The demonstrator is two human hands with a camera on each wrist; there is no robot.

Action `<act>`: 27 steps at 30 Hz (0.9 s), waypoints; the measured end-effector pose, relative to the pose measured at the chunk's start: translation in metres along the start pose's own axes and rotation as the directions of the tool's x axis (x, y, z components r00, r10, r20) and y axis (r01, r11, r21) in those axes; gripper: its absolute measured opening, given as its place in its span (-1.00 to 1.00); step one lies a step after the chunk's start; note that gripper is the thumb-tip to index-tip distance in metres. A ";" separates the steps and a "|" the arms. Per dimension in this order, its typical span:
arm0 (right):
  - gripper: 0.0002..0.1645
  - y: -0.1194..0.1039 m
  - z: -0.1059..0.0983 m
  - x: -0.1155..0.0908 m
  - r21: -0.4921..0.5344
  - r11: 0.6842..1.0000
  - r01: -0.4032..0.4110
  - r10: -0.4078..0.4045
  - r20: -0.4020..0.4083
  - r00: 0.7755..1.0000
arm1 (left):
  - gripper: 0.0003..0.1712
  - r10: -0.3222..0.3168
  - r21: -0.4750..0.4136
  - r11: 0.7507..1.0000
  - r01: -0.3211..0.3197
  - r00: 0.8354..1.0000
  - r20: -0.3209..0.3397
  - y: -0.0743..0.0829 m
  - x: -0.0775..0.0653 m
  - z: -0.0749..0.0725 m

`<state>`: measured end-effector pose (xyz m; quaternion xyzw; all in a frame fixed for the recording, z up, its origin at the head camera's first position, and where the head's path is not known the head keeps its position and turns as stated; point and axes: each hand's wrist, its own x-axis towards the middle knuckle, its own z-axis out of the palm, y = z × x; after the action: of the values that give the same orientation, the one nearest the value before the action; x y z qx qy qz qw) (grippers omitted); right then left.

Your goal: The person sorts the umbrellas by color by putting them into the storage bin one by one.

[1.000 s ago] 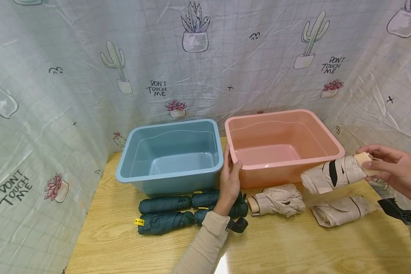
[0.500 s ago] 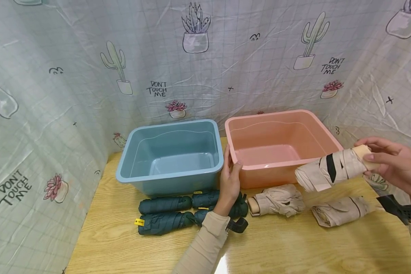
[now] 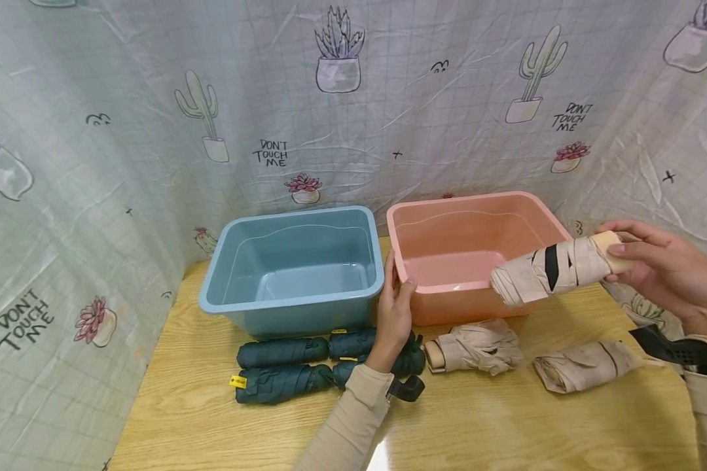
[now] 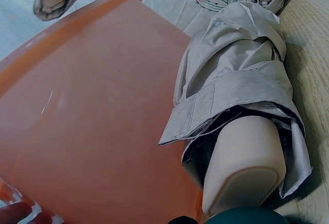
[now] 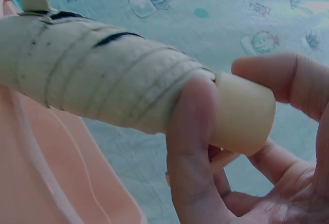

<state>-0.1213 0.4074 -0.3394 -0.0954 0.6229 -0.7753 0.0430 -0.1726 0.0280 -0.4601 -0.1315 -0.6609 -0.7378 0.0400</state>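
Note:
My right hand pinches the pale handle of a folded beige umbrella between thumb and fingers. The umbrella is raised and tilted, its far end over the front rim of the pink bin. In the right wrist view, the thumb lies along the handle and a black gap shows in the wrapped cloth. My left hand holds the pink bin's near left corner, thumb at the front and fingers along the side. Below the bin lies a second beige umbrella, also large in the left wrist view.
A third beige umbrella rests on the table at right. A blue bin stands left of the pink one. Several dark green umbrellas with yellow tags lie before it, partly under my left forearm. Patterned cloth hangs behind.
My right hand has moved up and to the left with the beige umbrella, bringing it over the pink bin's front rim. My left hand has stayed at the bin's corner.

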 end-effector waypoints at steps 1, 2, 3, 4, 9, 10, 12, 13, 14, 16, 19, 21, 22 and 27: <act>-0.50 -0.001 0.002 0.002 0.020 1.000 -0.001 0.001 0.003 1.000 | -0.22 -0.003 0.000 1.000 0.003 1.000 -0.002 0.000 0.000 0.000; -0.50 -0.003 0.005 0.005 0.040 0.999 -0.004 0.003 0.004 1.000 | -0.22 -0.007 0.000 1.000 0.007 1.000 -0.004 0.000 0.000 0.000; -0.50 -0.004 0.007 0.007 0.062 0.998 -0.003 0.002 0.019 1.000 | -0.22 -0.010 0.000 1.000 0.010 1.000 -0.004 0.001 0.000 0.000; -0.50 -0.005 0.008 0.010 0.081 0.997 0.000 -0.003 0.036 0.999 | -0.22 -0.010 0.001 1.000 0.010 1.000 -0.005 0.001 0.000 0.000; -0.49 -0.011 0.017 0.028 0.147 0.989 -0.001 -0.012 0.086 0.996 | -0.22 -0.015 -0.006 1.000 0.015 1.000 -0.005 0.000 -0.001 0.000; -0.51 -0.013 0.020 0.032 0.141 0.990 -0.008 -0.002 0.070 0.998 | -0.22 -0.012 -0.005 1.000 0.012 1.000 -0.004 0.000 -0.001 0.000; -0.54 -0.015 0.026 0.041 0.127 0.991 -0.029 0.024 0.041 0.999 | -0.23 -0.023 -0.007 1.000 0.023 1.000 -0.004 0.001 -0.001 0.000; -0.56 -0.016 0.029 0.046 0.119 0.992 -0.044 0.041 0.026 0.999 | -0.23 -0.023 -0.006 1.000 0.023 1.000 -0.004 0.001 -0.001 0.000; -0.58 -0.017 0.032 0.050 0.110 0.992 -0.060 0.059 0.012 0.998 | -0.23 -0.022 -0.004 1.000 0.022 1.000 -0.004 0.001 -0.001 0.000; -0.62 -0.019 0.040 0.060 0.081 0.992 -0.100 0.102 -0.025 0.994 | -0.23 -0.015 0.000 1.000 0.015 1.000 -0.004 0.000 -0.001 0.000; -0.68 -0.022 0.051 0.073 0.009 0.988 -0.154 0.154 -0.068 0.986 | -0.23 -0.016 0.001 1.000 0.016 1.000 -0.007 -0.001 -0.002 0.000; -0.72 -0.023 0.058 0.081 -0.032 0.981 -0.190 0.186 -0.098 0.978 | -0.23 -0.016 0.000 1.000 0.016 1.000 -0.008 -0.001 -0.002 0.000; -0.73 -0.023 0.061 0.086 -0.057 0.977 -0.208 0.200 -0.111 0.973 | -0.23 -0.017 -0.003 1.000 0.017 1.000 -0.009 -0.002 -0.002 0.000; -0.83 -0.023 0.076 0.112 -0.205 0.938 -0.280 0.256 -0.138 0.957 | -0.23 -0.021 -0.009 1.000 0.021 1.000 -0.017 -0.003 -0.002 0.001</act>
<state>-0.2140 0.3184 -0.2907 0.0289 0.7143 -0.6916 0.1032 -0.1712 0.0294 -0.4630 -0.1187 -0.6588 -0.7420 0.0373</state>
